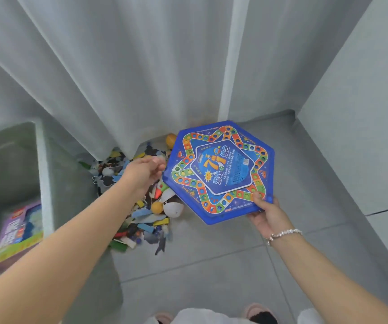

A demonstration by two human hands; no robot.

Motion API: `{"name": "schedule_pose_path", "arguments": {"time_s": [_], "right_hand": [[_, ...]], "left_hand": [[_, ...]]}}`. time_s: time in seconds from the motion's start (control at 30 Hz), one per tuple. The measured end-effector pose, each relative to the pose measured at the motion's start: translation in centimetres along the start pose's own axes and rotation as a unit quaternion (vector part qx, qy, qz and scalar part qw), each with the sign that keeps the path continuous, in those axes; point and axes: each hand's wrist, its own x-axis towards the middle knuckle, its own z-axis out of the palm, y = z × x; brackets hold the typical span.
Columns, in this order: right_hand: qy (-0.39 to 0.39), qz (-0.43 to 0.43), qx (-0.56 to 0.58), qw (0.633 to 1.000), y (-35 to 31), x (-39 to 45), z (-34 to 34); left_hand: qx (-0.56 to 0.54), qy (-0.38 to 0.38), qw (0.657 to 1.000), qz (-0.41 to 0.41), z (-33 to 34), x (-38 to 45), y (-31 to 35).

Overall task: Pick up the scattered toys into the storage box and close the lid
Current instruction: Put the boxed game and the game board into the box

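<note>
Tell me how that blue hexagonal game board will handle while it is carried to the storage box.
The blue hexagonal game board is probably stiff: held by one corner in the right hand, it stays flat. It seems light, since a thumb-and-finger grip bears it. Its glossy face may be slippery, so the left hand could steady it.

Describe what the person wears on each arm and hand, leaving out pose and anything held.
Both forearms are bare, with no sleeves in view. The right wrist carries a silver beaded bracelet just below the right hand. The left hand and its wrist show no jewellery, watch or glove. No rings can be made out on either hand.
</note>
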Motion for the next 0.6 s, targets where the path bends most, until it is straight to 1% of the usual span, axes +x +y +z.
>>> {"name": "schedule_pose_path", "arguments": {"time_s": [0.13, 0.23, 0.33, 0.4, 0.53, 0.6], "right_hand": [[-0.043, 0.023, -0.037, 0.998, 0.8, -3.7, 4.8], [-0.079, 0.03, -0.054, 0.995, 1.8, -6.6, 8.2], [-0.114, 0.034, -0.073, 0.99, 3.1, -9.4, 11.7], [-0.137, 0.037, -0.088, 0.986, 4.1, -11.0, 13.9], [-0.187, 0.054, -0.106, 0.975, 6.4, -13.7, 18.3], [-0.207, 0.054, -0.139, 0.967, 7.7, -14.8, 20.5]], "left_hand": [[0.04, -0.023, 0.999, 0.026, -4.7, -6.2, 2.6], [0.017, -0.006, 0.999, 0.034, -8.2, -10.3, 3.7], [-0.066, 0.043, 0.996, 0.04, -11.6, -13.8, 4.8], [-0.107, 0.072, 0.99, 0.06, -13.9, -15.9, 5.7], [-0.077, 0.171, 0.976, 0.108, -19.6, -18.5, 6.1], [-0.069, 0.221, 0.968, 0.098, -22.6, -19.0, 5.8]]}}
